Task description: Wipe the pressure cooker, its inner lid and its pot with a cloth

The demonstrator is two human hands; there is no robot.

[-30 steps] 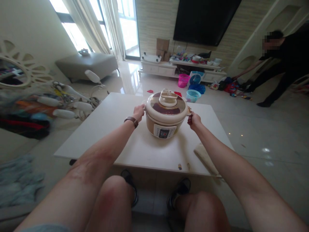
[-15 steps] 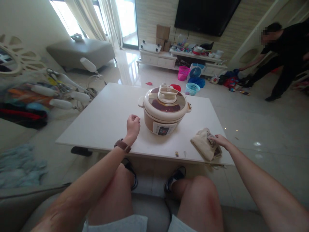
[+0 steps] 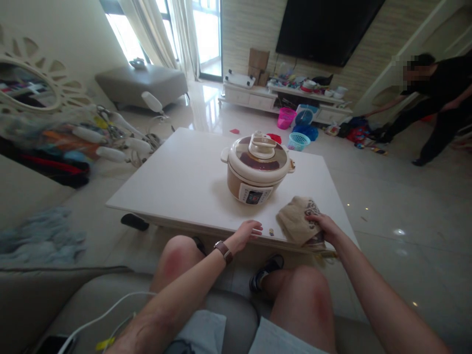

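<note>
Both hands are off the round cream electric cooker with the brown lid (image 3: 257, 167), which sits lid-on mid-table, unmoved on the white rectangular low table (image 3: 177, 182). The left hand (image 3: 248, 230) has dropped from beside the cooker to the table's near edge, fingers loosely spread and flat. The right hand (image 3: 324, 227), half a second ago only touching the crumpled beige cloth (image 3: 295, 223), now lies on it at the near right corner, fingers curled into the fabric.

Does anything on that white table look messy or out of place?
The cloth under the right hand lies crumpled at the table edge, and small crumbs sit near the left hand. The cooker stands upright with its lid on. Baskets and toys litter the floor behind.
</note>
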